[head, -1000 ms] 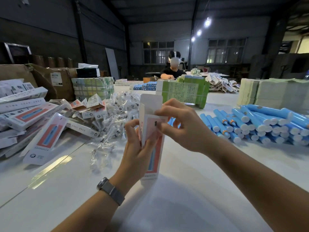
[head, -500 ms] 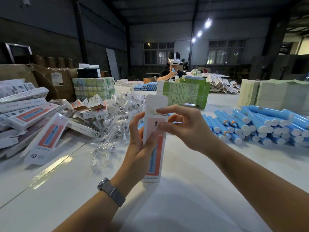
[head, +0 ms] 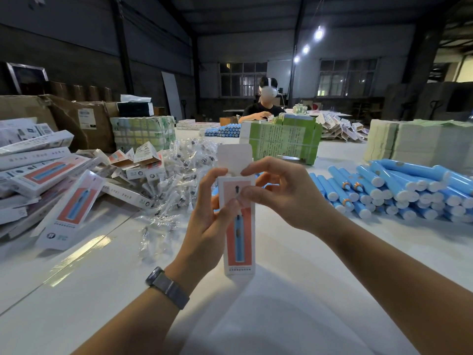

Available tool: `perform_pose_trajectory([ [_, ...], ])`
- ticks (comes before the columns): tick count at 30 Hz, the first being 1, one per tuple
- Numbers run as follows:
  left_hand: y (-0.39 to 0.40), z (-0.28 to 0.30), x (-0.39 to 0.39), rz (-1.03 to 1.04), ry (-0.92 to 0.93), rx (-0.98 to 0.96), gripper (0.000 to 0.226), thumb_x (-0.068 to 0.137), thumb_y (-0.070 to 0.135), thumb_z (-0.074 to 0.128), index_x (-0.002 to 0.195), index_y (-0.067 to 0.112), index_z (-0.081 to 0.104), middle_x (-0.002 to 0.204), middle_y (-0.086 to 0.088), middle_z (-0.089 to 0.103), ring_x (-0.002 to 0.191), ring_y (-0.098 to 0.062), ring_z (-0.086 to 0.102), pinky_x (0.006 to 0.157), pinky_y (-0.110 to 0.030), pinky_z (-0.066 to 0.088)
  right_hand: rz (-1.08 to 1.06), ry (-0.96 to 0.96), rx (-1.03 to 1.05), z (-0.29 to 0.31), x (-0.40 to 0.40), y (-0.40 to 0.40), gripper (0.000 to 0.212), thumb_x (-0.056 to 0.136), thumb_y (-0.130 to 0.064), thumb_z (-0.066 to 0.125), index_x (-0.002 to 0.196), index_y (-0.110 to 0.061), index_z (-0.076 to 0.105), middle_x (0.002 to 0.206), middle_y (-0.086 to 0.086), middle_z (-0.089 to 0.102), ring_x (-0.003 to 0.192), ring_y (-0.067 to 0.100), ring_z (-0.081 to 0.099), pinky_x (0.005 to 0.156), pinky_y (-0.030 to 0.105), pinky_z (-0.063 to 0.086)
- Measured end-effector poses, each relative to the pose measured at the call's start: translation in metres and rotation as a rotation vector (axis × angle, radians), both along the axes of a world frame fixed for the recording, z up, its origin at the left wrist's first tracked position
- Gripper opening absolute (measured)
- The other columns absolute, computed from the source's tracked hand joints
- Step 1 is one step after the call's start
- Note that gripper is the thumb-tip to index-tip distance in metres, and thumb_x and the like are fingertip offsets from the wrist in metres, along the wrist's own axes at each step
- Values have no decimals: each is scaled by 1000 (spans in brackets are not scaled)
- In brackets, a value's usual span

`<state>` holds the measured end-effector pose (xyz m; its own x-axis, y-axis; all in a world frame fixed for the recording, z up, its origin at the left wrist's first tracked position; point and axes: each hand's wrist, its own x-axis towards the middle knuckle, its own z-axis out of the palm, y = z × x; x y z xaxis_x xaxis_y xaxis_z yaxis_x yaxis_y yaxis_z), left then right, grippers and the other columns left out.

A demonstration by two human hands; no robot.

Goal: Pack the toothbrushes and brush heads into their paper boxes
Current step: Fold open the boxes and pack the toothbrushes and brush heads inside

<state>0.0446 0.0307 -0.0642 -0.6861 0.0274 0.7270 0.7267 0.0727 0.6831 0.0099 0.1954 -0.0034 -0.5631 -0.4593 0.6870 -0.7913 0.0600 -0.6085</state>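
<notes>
So everything here hangs off the paper box (head: 239,226) standing upright mid-table, long axis vertical, bottom end on or just above the white table (head: 294,316) and its white top flap (head: 234,160) still sticking straight up, open.

Going left to right from that box: far to its left there's a messy heap of finished boxes (head: 46,180), then closer in, just left of it and behind, a pile of brush heads (head: 176,180) in clear plastic wrappers.

The left hand (head: 207,226) is wrapped around the box's left edge from behind, thumb lying across the printed front, fingertips curled up near the mouth. So that hand is gripping the box and keeping it vertical.

The right hand (head: 279,193) comes in from the box's right side, right at the top end. Its thumb and forefinger are pinching at the box's upper edge by the flap hinge, the rest of the fingers loosely curled. Can't tell if a brush is already inside, the mouth is hidden.

Well off to the right of the box lies the stack of blue toothbrushes (head: 399,190), lying flat with ends toward the camera.

My guess: whether the next move is loading or closing, it happens at the top end, and the right hand is the one sitting there, also the nearer one to the blue stack.
</notes>
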Motion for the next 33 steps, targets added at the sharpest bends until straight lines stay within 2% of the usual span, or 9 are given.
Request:
perform_pose_trajectory([
  [4, 1, -1, -1, -25, -7, -14, 41, 96, 20, 46, 126, 48, 39, 104, 14, 68, 89, -8, 66, 80, -29, 59, 6, 11, 5, 2, -2, 5, 22, 80, -23, 80, 94, -32, 65, 106, -22, 63, 85, 10, 65, 66, 23, 53],
  [7, 2, 0, -2, -46, -30, -7, 44, 97, 20, 46, 131, 47, 38, 110, 15, 68, 95, -9, 67, 82, -30, 58, 19, 38, -49, 3, -3, 5, 46, 76, -19, 83, 111, -37, 59, 131, -16, 54, 103, 16, 62, 73, 25, 53],
  [11, 1, 0, -2, -34, -54, -22, 47, 97, 22, 48, 128, 57, 41, 110, 14, 68, 93, -11, 67, 87, -41, 59, 47, 56, -98, 6, -3, 4, 69, 72, -15, 84, 123, -43, 47, 112, -16, 62, 101, 14, 61, 75, 23, 48],
  [14, 2, -3, -2, -32, -22, -50, 49, 100, 21, 44, 139, 46, 28, 115, 13, 65, 94, -19, 66, 89, -45, 58, 35, 66, -84, 7, -2, 4, 61, 73, -18, 83, 119, -42, 51, 102, -14, 65, 96, 13, 62, 73, 22, 47],
  [16, 3, -4, -2, -47, -16, -23, 52, 100, 20, 44, 132, 57, 26, 114, 7, 67, 94, -18, 66, 89, -43, 57, 25, 87, -60, 8, -1, 2, 53, 74, -16, 82, 113, -40, 56, 97, -15, 67, 94, 17, 62, 72, 26, 47],
  [19, 4, -4, -5, -46, -23, 11, 52, 99, 21, 45, 124, 64, 31, 110, -2, 67, 91, -17, 65, 87, -44, 56, 10, 97, -46, 9, 1, 2, 40, 76, -14, 79, 104, -36, 61, 93, -14, 67, 93, 19, 61, 72, 29, 47],
  [24, 4, -6, -7, -67, -11, -8, 43, 101, 22, 43, 125, 58, 36, 103, -2, 66, 84, -14, 66, 76, -33, 56, -10, 44, -69, 14, 5, 0, 10, 83, -26, 73, 90, -29, 67, 83, -13, 65, 84, 13, 60, 75, 43, 52],
  [29, 5, -5, -3, -68, -19, 20, 43, 99, 22, 45, 123, 57, 41, 105, -5, 66, 86, -15, 64, 77, -36, 56, -30, 50, 0, 18, 9, 2, 23, 83, -12, 75, 95, -31, 67, 85, -19, 64, 86, 9, 59, 74, 35, 54],
  [33, 6, -3, -1, -44, -19, -19, 45, 98, 22, 45, 123, 60, 39, 106, 3, 66, 84, -14, 63, 79, -40, 56, -70, 80, 34, 19, 8, 4, 18, 83, -9, 75, 87, -26, 70, 88, -16, 66, 87, 15, 62, 75, 45, 56],
])
